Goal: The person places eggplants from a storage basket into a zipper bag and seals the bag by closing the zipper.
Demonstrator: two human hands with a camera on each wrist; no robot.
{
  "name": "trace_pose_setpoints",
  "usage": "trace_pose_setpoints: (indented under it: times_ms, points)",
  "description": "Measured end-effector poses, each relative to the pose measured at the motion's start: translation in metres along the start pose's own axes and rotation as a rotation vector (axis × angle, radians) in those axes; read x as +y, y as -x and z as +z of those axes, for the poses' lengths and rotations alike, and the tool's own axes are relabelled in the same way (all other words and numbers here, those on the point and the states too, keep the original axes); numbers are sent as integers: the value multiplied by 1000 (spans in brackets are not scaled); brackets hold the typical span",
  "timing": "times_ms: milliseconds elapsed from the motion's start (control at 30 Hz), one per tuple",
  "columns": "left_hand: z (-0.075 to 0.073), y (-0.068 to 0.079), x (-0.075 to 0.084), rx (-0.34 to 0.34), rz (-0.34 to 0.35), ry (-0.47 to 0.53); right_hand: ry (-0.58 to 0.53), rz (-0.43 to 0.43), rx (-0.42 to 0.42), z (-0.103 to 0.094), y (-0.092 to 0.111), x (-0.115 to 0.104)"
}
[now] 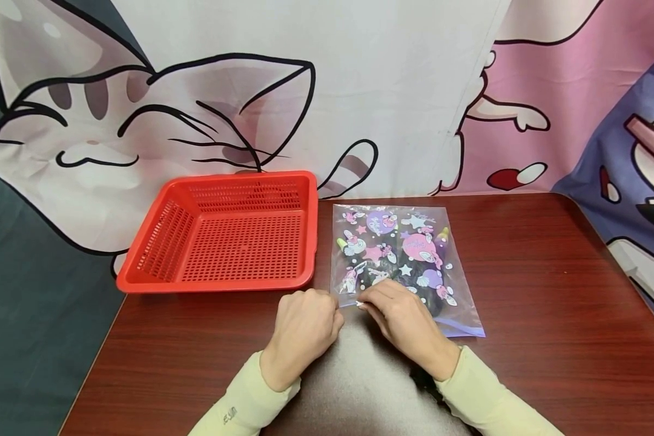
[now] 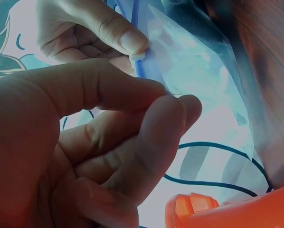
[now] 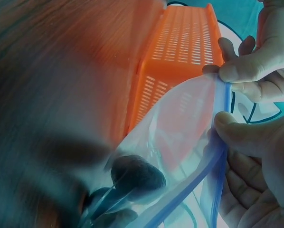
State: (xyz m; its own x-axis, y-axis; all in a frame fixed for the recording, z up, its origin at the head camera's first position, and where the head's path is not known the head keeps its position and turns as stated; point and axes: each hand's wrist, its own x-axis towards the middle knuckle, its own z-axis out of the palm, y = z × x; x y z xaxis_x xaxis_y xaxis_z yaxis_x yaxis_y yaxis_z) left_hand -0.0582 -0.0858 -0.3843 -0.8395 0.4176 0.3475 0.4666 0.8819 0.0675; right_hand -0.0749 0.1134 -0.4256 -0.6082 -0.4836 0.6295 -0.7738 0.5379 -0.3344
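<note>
A clear zip bag (image 1: 373, 253) printed with pink and purple cartoon figures and stars lies before me, its purple zip edge toward me. Inside show dark rounded things (image 3: 135, 178) and yellow-green tips (image 1: 443, 234). My left hand (image 1: 307, 321) pinches the bag's near left corner between thumb and fingers. Close beside it, my right hand (image 1: 406, 327) holds the small white slider (image 2: 138, 58) on the purple zip strip (image 3: 182, 194). To the right of that hand the zip edge stands apart in two layers, seen in the right wrist view.
A red perforated plastic basket (image 1: 218, 284) stands left of the bag, at the back of the brown wooden table (image 1: 528, 284). Behind the table hangs a cartoon-printed cloth (image 1: 403, 91). A dark object (image 1: 426, 384) shows beneath my right wrist.
</note>
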Motion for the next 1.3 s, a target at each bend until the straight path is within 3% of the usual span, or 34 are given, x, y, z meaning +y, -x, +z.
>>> trace_pose_setpoints:
  times_ms: [1300]
  points:
    - [2, -1, -1, -6, 5, 6, 0, 23, -20, -12, 7, 11]
